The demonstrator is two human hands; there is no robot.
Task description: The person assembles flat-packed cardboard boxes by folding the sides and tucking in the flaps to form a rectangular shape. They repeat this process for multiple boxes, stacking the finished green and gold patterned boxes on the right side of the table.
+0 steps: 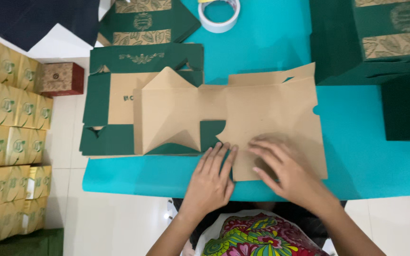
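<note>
Seen from above, a person's two bare hands pressed down on an unfolded cardboard box blank (pixel 262 118) lying brown side up across a turquoise table (pixel 366 161). The left hand (pixel 212 178) lay flat, palm down, its fingers straight and close together, their tips on the blank's near edge beside a dark green panel. The right hand (pixel 281 168) came in at an angle from the lower right, fingers spread and slightly bent, resting on the blank's near right flap; motion blur left it unclear whether the fingertips pinched the card or merely pushed on it. Neither hand closed around anything. Both forearms rose from the bottom of the frame, over a bright floral garment (pixel 257 237).

The blank sat at the table's near middle, its left part overlapping a stack of flat green box blanks (pixel 105 114) that jutted over the table's left edge. A roll of white tape (pixel 219 14) stood at the far edge, well apart from the hands. Assembled green boxes with gold leaf bands (pixel 395 33) filled the far right. On the white floor to the left were rows of gold boxes (pixel 5 128) and one small red box (pixel 62 78).
</note>
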